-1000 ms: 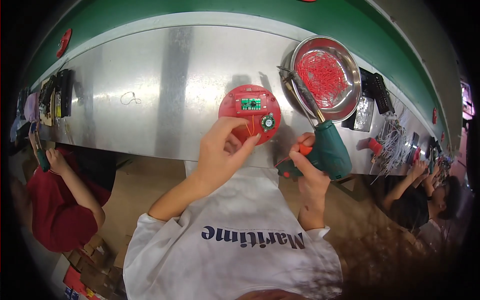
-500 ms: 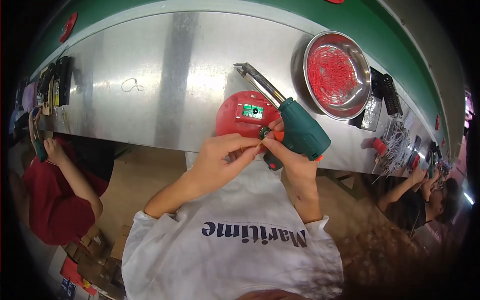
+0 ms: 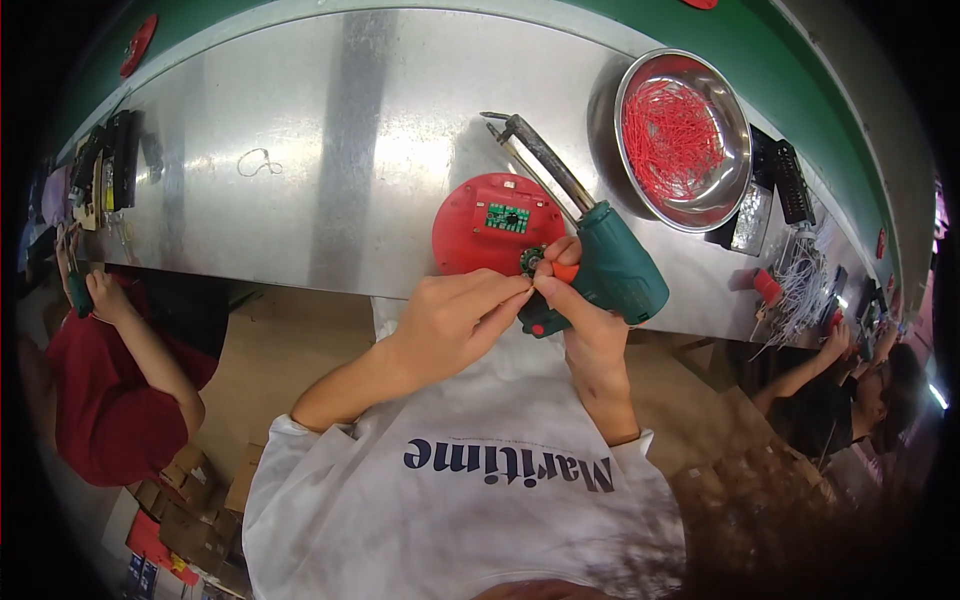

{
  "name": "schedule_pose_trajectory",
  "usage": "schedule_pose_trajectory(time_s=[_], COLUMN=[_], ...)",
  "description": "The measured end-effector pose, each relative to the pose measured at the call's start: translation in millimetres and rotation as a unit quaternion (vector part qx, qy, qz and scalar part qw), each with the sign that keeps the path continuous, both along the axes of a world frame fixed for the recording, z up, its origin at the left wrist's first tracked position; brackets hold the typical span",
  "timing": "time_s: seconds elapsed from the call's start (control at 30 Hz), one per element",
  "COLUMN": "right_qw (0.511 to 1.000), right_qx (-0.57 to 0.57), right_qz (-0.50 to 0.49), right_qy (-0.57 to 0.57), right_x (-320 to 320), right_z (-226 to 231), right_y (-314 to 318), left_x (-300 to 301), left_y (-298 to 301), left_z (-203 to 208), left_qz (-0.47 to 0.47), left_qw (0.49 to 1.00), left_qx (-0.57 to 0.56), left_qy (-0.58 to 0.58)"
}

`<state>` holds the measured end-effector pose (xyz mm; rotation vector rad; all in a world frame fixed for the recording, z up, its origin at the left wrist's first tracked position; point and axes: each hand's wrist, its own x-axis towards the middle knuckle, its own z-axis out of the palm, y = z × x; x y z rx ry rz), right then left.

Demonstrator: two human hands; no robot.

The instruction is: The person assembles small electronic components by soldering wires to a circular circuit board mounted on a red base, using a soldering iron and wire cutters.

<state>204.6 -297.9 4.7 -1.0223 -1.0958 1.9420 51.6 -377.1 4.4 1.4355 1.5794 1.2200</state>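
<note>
A green soldering gun (image 3: 625, 262) with an orange trigger and a long metal tip is in my right hand (image 3: 590, 310). Its tip points away over the bench. My left hand (image 3: 455, 315) is closed in a pinch, its fingertips meeting the right thumb at the gun's round feed wheel (image 3: 531, 261). Whatever sits in that pinch is too small to make out. Just beyond my hands lies a round red plastic housing (image 3: 462, 232), with a small green circuit board (image 3: 508, 218) set in its middle. The gun partly covers the housing's right side.
A steel bowl (image 3: 741, 150) full of thin red wires stands at the right on the metal bench (image 3: 270, 90). Beyond it are black parts and a bundle of white wires (image 3: 800, 290). A thin wire loop (image 3: 260, 163) lies left. Co-workers sit on both sides.
The soldering gun has shifted slightly right, and its tip has come away from me a little. My left fingertips have moved closer to the right thumb.
</note>
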Motion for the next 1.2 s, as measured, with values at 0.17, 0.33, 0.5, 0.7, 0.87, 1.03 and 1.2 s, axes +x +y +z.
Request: schedule_pose_trajectory(time_s=[0.17, 0.33, 0.5, 0.7, 0.87, 1.03, 1.2], right_qw=[0.998, 0.995, 0.996, 0.996, 0.995, 0.989, 0.997], right_qx=[-0.059, -0.092, -0.087, -0.081, -0.083, -0.123, -0.07], right_qz=[-0.01, -0.026, -0.032, -0.035, -0.044, -0.057, 0.0], right_qy=[0.022, 0.022, 0.013, 0.007, 0.025, 0.057, 0.042], right_x=[4, 2, 0, 0, 2, 6, 43], right_z=[-3, 0, 3, 0, -3, 0, 2], right_y=[-3, -5, -6, -6, -7, -3, 0], left_x=[4, 4, 5, 9, 14, 5, -3], left_y=[-1, 1, 2, 0, 2, 1, 12], left_z=[1, 3, 6, 2, -6, -1, -15], left_qz=[0.015, -0.006, -0.005, 0.005, 0.057, 0.105, 0.171], left_qw=[1.0, 0.999, 0.999, 0.999, 0.998, 0.994, 0.985], left_qx=[0.017, 0.011, 0.003, 0.006, 0.04, -0.012, -0.014], left_qy=[0.022, 0.033, 0.04, 0.038, 0.005, 0.018, 0.02])
